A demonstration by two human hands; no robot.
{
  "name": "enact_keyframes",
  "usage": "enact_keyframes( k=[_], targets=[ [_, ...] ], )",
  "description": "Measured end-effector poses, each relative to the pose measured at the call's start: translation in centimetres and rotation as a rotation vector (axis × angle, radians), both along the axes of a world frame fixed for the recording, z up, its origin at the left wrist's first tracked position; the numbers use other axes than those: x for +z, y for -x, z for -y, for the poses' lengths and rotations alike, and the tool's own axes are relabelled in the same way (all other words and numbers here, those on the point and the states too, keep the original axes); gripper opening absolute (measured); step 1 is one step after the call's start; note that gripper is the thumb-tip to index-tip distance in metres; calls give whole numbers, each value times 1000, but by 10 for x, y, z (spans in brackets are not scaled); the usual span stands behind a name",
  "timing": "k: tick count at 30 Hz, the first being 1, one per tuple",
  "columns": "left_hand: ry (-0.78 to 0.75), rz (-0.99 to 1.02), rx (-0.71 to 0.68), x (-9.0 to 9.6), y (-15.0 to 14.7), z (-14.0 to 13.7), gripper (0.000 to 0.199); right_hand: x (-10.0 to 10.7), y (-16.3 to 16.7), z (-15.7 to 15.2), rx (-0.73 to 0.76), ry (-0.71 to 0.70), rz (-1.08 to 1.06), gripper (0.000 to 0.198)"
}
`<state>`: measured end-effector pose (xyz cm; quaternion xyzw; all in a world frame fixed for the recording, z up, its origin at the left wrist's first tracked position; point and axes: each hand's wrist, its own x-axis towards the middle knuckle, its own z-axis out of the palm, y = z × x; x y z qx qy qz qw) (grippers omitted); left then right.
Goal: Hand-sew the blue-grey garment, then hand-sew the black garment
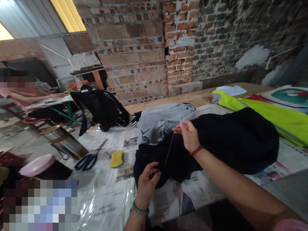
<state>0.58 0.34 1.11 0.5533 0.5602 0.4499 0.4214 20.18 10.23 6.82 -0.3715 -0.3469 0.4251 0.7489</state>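
Observation:
A black garment [231, 138] lies bunched across the newspaper-covered table. My left hand [148, 181] is at its near left end, thumb and fingers curled around a fold of the dark cloth; the exact grip is partly lost against the black. Raised above the garment, my right hand [189, 134] pinches a thin pale thread [169, 149], which runs taut down to the cloth near my left fingers. Whether a needle is between the right fingertips is too small to tell. Just behind the right hand lies a crumpled light grey garment [163, 117].
Left of the garment are a yellow sponge [117, 159], dark-handled scissors [90, 159], a steel flask [66, 142] and a pink-lidded container [39, 165]. A black bag [101, 107] stands behind. Rightward lie a neon-yellow garment [260, 112] and an iron [288, 95]. A person [26, 96] sits far left.

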Motion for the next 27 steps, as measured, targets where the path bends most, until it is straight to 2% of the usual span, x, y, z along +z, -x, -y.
enact_keyframes(
  k=[2,5,9,11,15,17,20,23,27],
  targets=[
    [-19,-12,-11,-1,0,0,31,-9,4,8,4,17,11,19],
    [-80,-85,-46,-4,0,-1,29,-29,14,26,152,101,77,20],
    [-210,-305,-87,-7,1,0,27,-66,23,52,470,214,347,16],
    [-270,-416,-130,-8,2,0,31,-78,17,57,529,215,515,12],
    [-431,-674,-260,-6,4,1,56,-85,-19,52,506,131,780,11],
    [-515,-817,-294,-3,4,2,61,-85,-41,47,484,96,874,11],
    [-631,-970,-300,4,4,5,47,-88,-67,43,439,82,915,13],
    [-743,-1046,-283,14,7,9,28,-94,-80,42,410,91,895,14],
    [-877,-1122,-307,26,19,19,27,-98,-81,40,411,98,873,15]
  ],
)
